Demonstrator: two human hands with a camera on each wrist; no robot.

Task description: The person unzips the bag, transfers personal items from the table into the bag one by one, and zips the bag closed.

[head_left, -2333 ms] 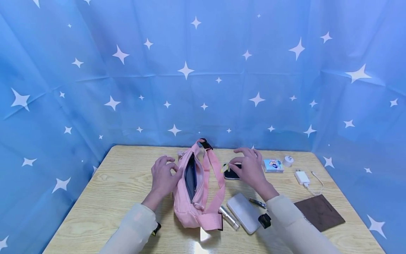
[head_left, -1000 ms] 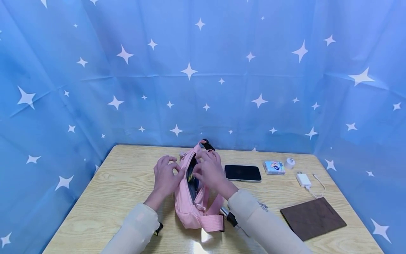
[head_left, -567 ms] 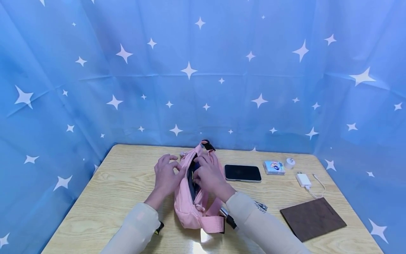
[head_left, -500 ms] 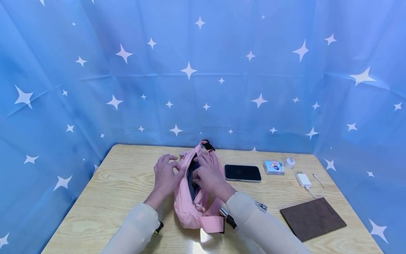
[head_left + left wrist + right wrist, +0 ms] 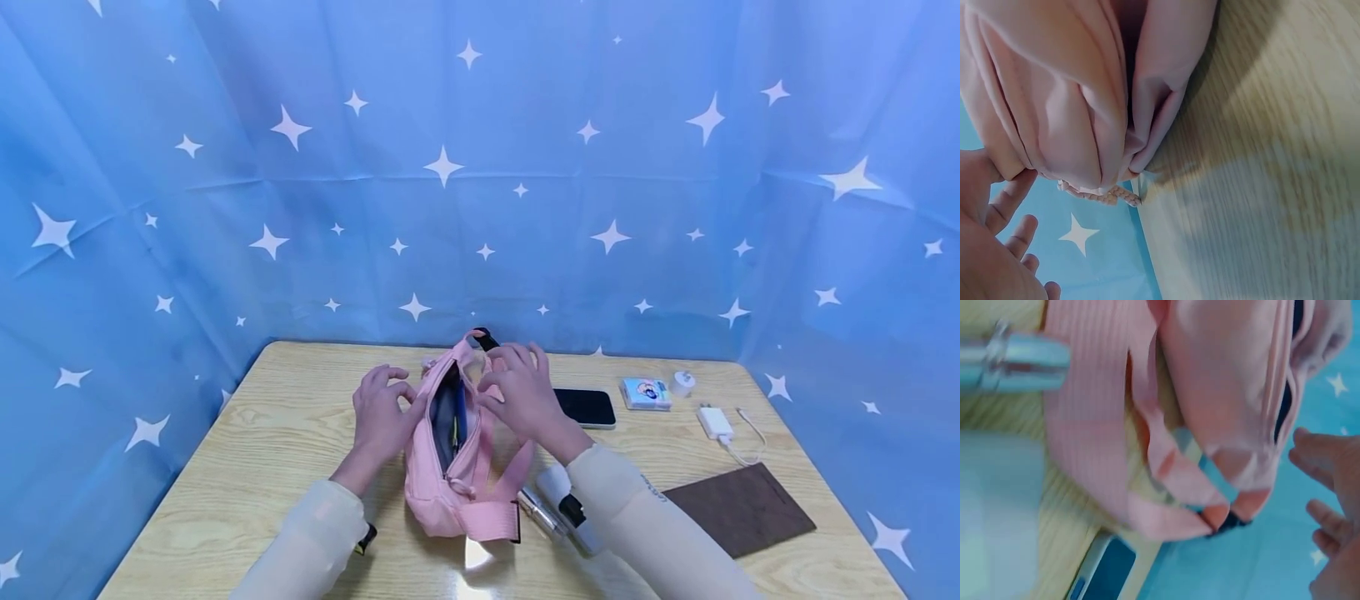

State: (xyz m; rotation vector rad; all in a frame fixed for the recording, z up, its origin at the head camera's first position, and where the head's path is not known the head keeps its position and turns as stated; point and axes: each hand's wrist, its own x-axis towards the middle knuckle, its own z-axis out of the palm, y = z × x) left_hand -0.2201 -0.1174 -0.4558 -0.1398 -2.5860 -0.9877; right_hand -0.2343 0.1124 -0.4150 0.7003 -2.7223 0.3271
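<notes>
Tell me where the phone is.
In the head view, the phone lies right of the pink bag, left of the blue pack, partly hidden by the right hand.

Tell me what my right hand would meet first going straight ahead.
Your right hand would probably first meet the pink waist bag at its zippered edge; depth and contact are unclear.

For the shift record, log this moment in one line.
pink waist bag: open on table | left hand: pinches bag edge | right hand: beside opening, contact unclear | smartphone: right of bag
</notes>
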